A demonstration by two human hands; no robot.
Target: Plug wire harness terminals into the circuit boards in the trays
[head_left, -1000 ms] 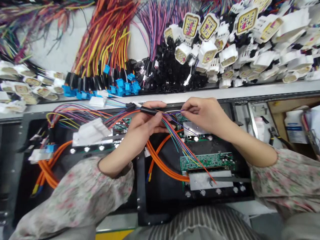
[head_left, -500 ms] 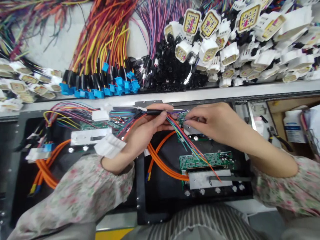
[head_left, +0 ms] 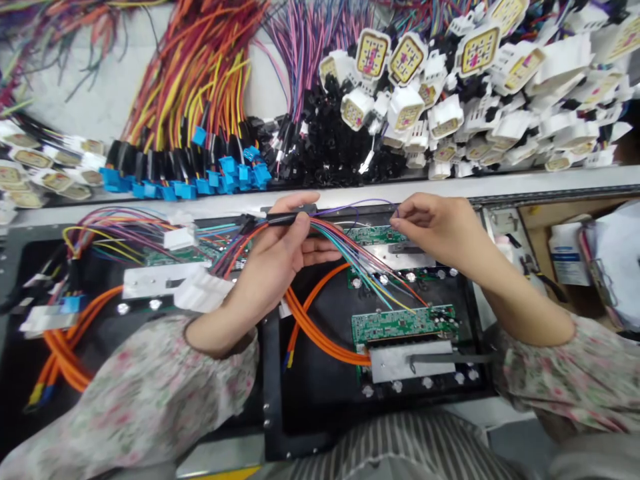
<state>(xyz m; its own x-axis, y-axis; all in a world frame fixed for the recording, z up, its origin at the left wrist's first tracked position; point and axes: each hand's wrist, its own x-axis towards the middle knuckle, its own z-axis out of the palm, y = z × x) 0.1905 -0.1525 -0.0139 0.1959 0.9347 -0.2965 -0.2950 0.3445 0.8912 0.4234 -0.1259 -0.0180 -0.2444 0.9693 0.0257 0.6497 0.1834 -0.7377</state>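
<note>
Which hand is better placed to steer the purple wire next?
Probably the right hand: it already pinches the purple wire, away from the wire bundle. The left hand is occupied, gripping the bundle's black sleeve.

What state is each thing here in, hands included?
Left hand: gripping wire bundle
Right hand: pinching purple wire
Wire bundle: held, loose ends fanned out
Purple wire: arched between the hands
Orange cables: curved
Black cases: both open
Blue plugs: heaped together
White plugs: piled up
</note>
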